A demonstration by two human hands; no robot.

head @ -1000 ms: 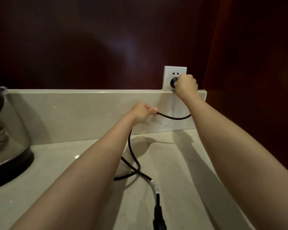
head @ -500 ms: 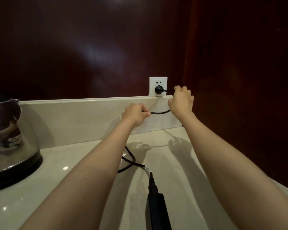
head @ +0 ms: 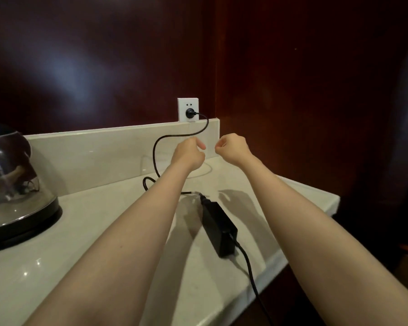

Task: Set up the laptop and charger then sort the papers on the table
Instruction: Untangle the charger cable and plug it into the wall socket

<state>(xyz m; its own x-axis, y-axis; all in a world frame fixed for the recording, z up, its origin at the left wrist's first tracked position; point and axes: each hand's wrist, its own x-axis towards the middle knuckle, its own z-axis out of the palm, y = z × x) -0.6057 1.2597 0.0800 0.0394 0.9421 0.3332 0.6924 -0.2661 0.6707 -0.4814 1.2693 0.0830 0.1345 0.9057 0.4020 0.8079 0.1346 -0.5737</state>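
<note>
kettle: shiny steel electric kettle on black base (head: pixel 14 184), far left of the pale stone counter (head: pixel 104 231), not part of the job.
cord: thin black mains cord (head: pixel 154 156) sags from the plug, slack, loops on the counter toward the brick.
socket: white square wall socket (head: pixel 188 109) above the backsplash, round black plug (head: pixel 190 112) seated in it.
left hand: left hand (head: pixel 189 152) loosely curled, grips nothing, just beside the cord.
right hand: right hand (head: pixel 233 149) loose fist, empty, apart from the cord.
charger: black rectangular charger brick (head: pixel 218 224) flat near the counter's edge, output lead running off the front, likely toward the laptop.
laptop, papers: out of view.
</note>
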